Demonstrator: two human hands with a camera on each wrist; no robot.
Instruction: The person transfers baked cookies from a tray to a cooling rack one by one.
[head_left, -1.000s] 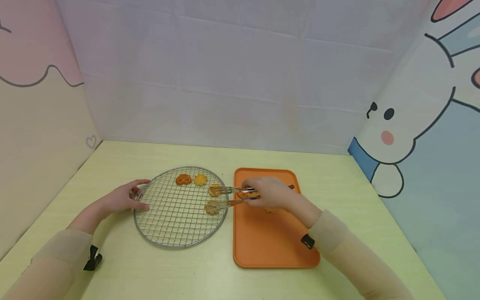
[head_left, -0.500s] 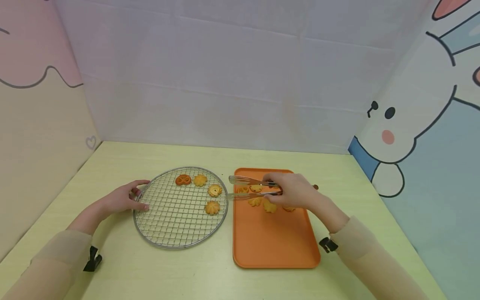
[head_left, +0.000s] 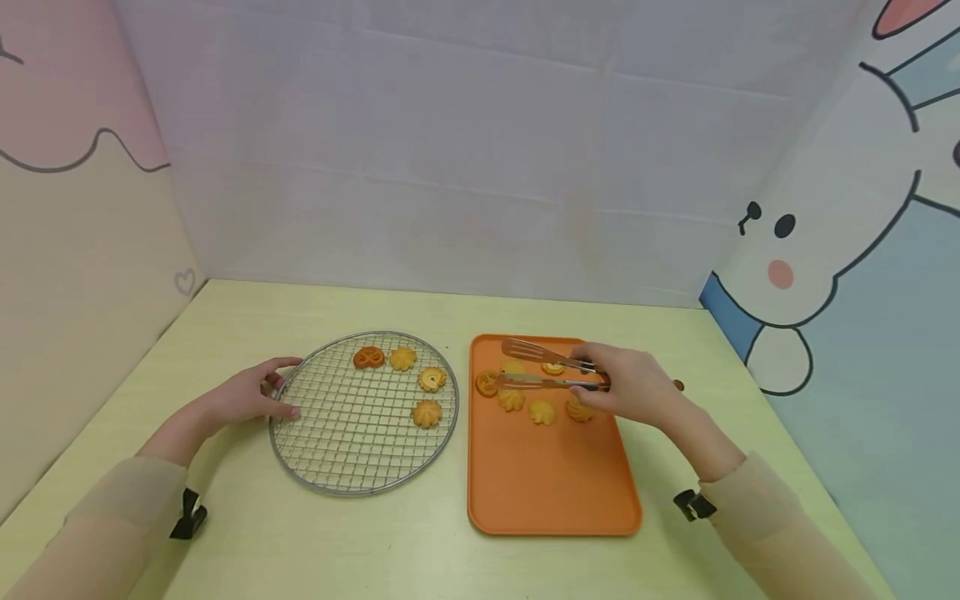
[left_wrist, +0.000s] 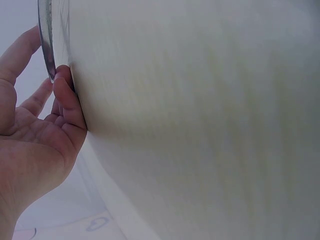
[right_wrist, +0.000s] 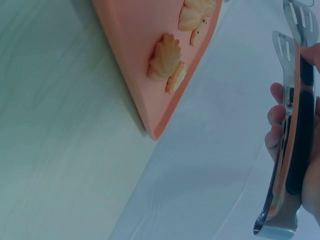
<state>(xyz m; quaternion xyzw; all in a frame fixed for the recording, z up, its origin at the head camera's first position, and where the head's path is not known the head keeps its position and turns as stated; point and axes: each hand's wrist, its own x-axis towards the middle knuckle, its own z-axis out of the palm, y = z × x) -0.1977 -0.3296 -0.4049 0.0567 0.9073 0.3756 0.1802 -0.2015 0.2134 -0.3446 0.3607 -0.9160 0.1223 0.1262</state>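
Observation:
My left hand grips the near-left rim of a round wire cooling rack, its thumb over the mesh; the left wrist view shows fingers at the rim and others curled against the table. On the rack lie a brown pretzel-shaped cookie and several golden cookies, one a ring-topped cookie. My right hand holds metal tongs with dark grips. Their slotted tips stand apart with nothing between them, above an orange tray. Several cookies lie in the tray's far half, including a flower-shaped cookie and a pretzel cookie.
Rack and tray stand side by side on a pale wooden table, a narrow gap between them. A white sheet rises behind, and printed cartoon panels flank both sides.
The right hand has drawn the tongs back rightward, from around the cookies at the rack's right side to over the tray. Those cookies stay on the rack. The left hand keeps its place.

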